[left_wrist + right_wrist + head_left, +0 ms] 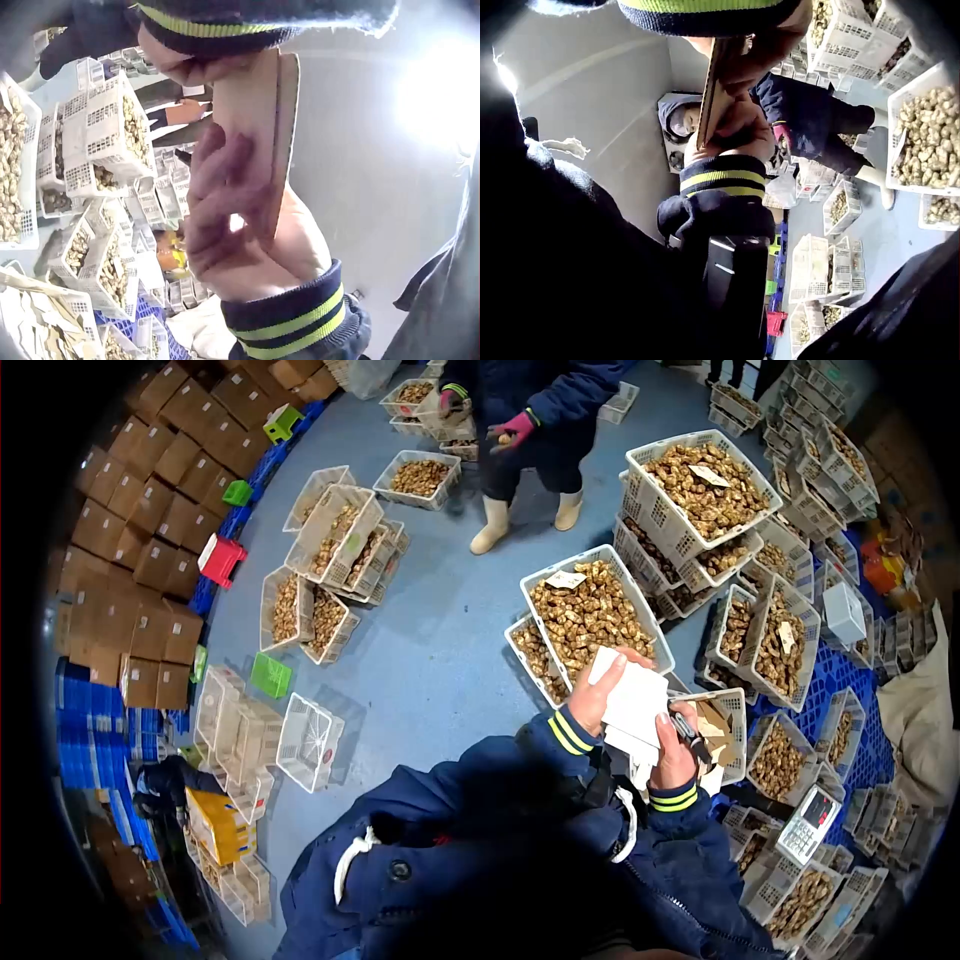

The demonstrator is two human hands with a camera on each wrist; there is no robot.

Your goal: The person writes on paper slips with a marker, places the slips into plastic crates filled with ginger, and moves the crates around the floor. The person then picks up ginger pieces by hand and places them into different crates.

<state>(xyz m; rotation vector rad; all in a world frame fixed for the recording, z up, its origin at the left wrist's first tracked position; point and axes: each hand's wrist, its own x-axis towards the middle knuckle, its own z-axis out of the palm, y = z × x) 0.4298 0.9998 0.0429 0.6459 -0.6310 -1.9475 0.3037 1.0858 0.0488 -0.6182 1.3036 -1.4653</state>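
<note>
In the head view, a pad of white cards [634,700] is held in front of the chest. My left hand [590,700] grips its left side, thumb on top. At the lower right edge, my right hand [676,748] pinches the cards with the thumb on their face and also holds a dark pen-like thing [688,732]. The left wrist view shows the right hand's fingers curled beneath a stiff cardboard piece [251,97]. From the right wrist, its thin edge [715,97] shows between both hands. Below the hands stands a crate [738,745] with cardboard scraps.
White crates [668,645] of brown, mushroom-like lumps stand in stacks ahead and right. A white keypad device [808,825] sits at right. Another person [535,420] in pink gloves and pale boots stands ahead. Boxes [150,550] line the left; an upright crate [310,743] stands on the floor.
</note>
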